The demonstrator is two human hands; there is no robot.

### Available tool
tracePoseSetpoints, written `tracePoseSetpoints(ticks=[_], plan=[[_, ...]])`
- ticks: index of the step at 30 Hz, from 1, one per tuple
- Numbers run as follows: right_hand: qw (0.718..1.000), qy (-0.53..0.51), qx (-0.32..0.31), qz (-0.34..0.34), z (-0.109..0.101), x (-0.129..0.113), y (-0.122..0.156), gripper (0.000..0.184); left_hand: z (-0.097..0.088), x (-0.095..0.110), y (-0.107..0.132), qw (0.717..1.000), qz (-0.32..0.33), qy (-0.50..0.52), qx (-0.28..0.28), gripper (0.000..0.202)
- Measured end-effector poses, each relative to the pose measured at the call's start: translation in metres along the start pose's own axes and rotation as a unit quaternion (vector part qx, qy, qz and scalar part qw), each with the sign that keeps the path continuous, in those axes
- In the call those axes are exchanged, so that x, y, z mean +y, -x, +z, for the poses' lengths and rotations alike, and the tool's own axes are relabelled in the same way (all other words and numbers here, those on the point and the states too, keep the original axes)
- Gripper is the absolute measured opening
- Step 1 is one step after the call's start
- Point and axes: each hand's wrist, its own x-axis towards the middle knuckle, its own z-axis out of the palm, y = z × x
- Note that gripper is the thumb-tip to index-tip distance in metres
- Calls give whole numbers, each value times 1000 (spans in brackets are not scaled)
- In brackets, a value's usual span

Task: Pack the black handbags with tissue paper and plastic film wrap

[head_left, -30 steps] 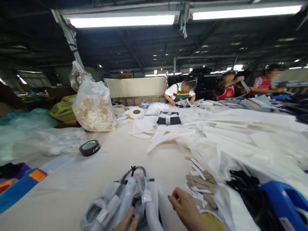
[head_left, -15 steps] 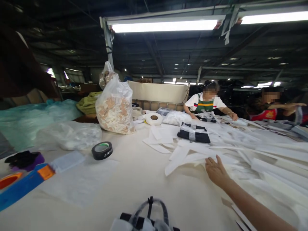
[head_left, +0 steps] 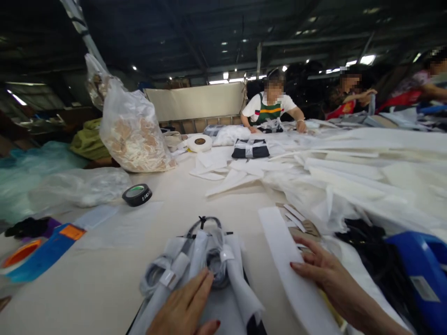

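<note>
My left hand (head_left: pixel 186 304) lies on a grey bag (head_left: pixel 223 311) at the bottom middle, its fingers stretched out. White wrapping (head_left: pixel 240 288) covers parts of the bag, and its upright handle (head_left: pixel 204 221) has a black tie at the top. Beside one wrapped piece sits a coil of clear-sleeved strap (head_left: pixel 217 264). To the right, my right hand (head_left: pixel 323 270) grips a long white strip of paper or foam (head_left: pixel 284 253) by its right edge, thumb on top. The strip slants down beside the bag without visibly touching it.
Black tape (head_left: pixel 137 194) and a blue tape dispenser (head_left: pixel 52 251) stand left. Behind are a clear sack of scraps (head_left: pixel 134 135) and a packed dark bundle (head_left: pixel 250 149). White sheets (head_left: pixel 342 163) pile up right, near a blue container (head_left: pixel 419 274). Co-workers (head_left: pixel 268 104) stand across the table.
The view has tipped downward and turned right. My right hand has come back from the pile of sheets and taken hold of a white strip. My left hand has come into view on the bag.
</note>
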Motion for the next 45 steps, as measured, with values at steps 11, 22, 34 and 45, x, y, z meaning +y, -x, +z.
tracePoseSetpoints(ticks=[11, 22, 34, 45], plan=[[988, -143, -57, -1, 40, 83, 0, 50, 12, 6, -56, 996, 74, -52, 15, 46], [997, -29, -60, -39, 58, 79, -13, 38, 5, 10, -56, 996, 64, 0, -55, 50], [997, -5, -10, -79, 94, 77, -37, 39, 9, 23, -56, 996, 14, 66, -53, 43], [997, 28, -4, -67, 102, 71, -42, 39, 7, 15, -53, 996, 39, 35, -72, 46]])
